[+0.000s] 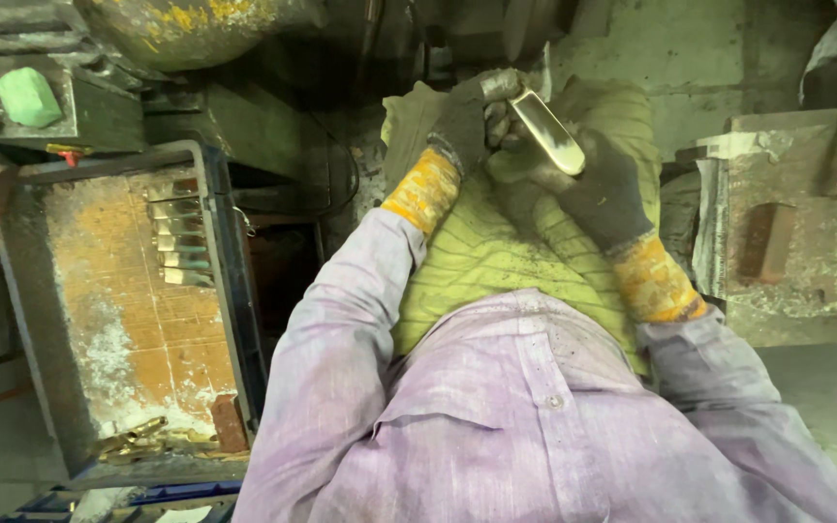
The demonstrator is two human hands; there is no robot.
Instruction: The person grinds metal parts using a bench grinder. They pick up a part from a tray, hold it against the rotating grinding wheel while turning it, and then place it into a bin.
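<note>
Purple shirt (535, 426) nearest; left hand (467, 121), right hand (598, 194), both grips closed on shiny metal piece (549, 131).

Rusty metal tray table (225, 291) with a row of shiny metal pieces (178, 242) and brass scraps (133, 438).

The light is dim and greenish-yellow, seeming to fall from above; the brightest glare sits on the flat polished metal piece (549, 131) held between the dark-gloved left hand (467, 121) and dark-gloved right hand (588, 189); above the hands the machinery sinks into near-black shadow; left of the hands the row of shiny metal blanks (178, 242) catches softer glints; edges bend with wide-angle distortion; the lilac shirt (496, 416) below the hands looks slightly soft and grainy.
</note>
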